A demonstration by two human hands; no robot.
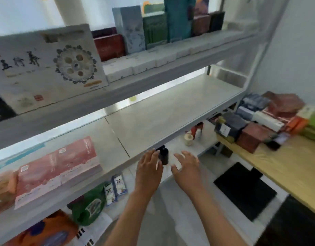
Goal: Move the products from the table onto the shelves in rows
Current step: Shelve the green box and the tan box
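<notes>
Both hands [168,168] spread open flanking dark bottle [163,155].

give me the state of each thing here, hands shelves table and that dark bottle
left hand: open, fingers spread, beside the dark bottle
right hand: open, holding nothing
dark bottle: upright on the lower shelf, between the hands; contact unclear
middle shelf: pink boxes flat at left, rest bare
top shelf: boxes standing in a row
wooden table: products still piled at its far end
</notes>
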